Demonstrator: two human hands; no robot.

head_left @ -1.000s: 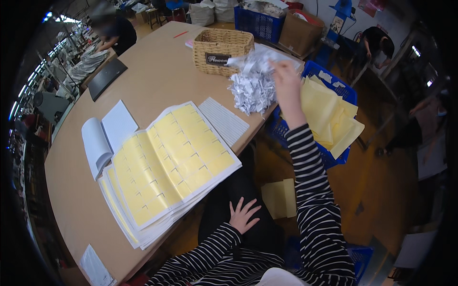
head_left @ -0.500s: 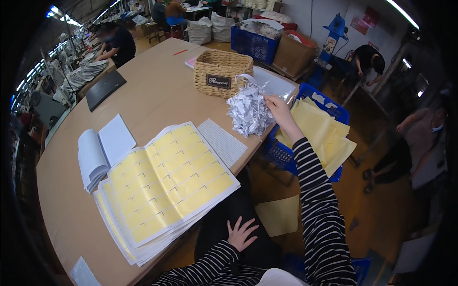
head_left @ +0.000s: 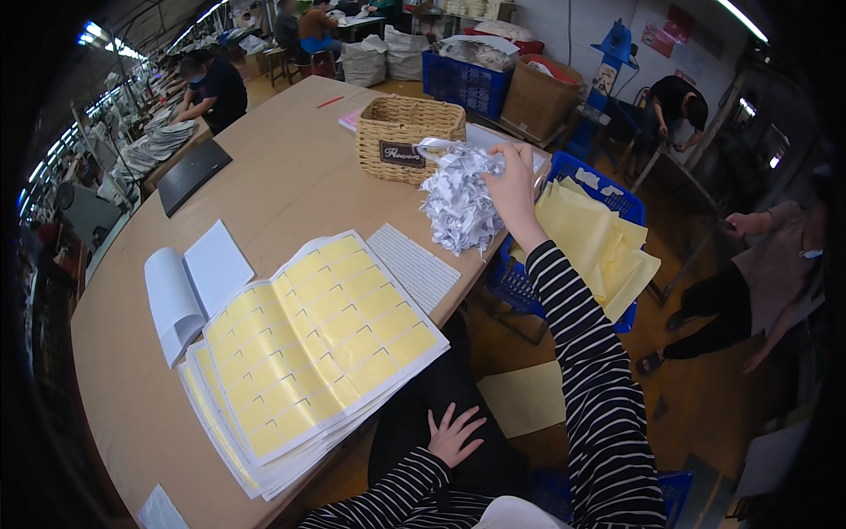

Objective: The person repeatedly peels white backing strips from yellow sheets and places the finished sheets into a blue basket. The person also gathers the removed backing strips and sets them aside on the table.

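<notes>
A loose heap of white strips [head_left: 463, 198], like cut ribbon or labels, sits near the table's right edge. My right hand [head_left: 515, 189] is at the heap's right side, fingers curled and pinching into the strips; the fingertips are partly hidden among them. On my dark-trousered thigh, below the table edge, my left hand [head_left: 455, 435] lies flat with its fingers spread and holds nothing. Yellow sheets of stickers [head_left: 317, 339] with white borders lie stacked in front of me. Right behind the heap stands a wicker basket [head_left: 374, 141] with a dark plate on its front.
An open white notebook [head_left: 216, 264] and a black flat folder [head_left: 196, 172] lie on the brown table [head_left: 123, 353]. A grey-white printed sheet [head_left: 414, 264] is beside the stickers. At right, a blue crate [head_left: 617, 207] holds yellow paper [head_left: 582, 238]. Other people work around.
My right hand has risen slightly and turned, its fingers now more curled over the heap's upper right. My left hand stays on my thigh. A person at right has shifted.
</notes>
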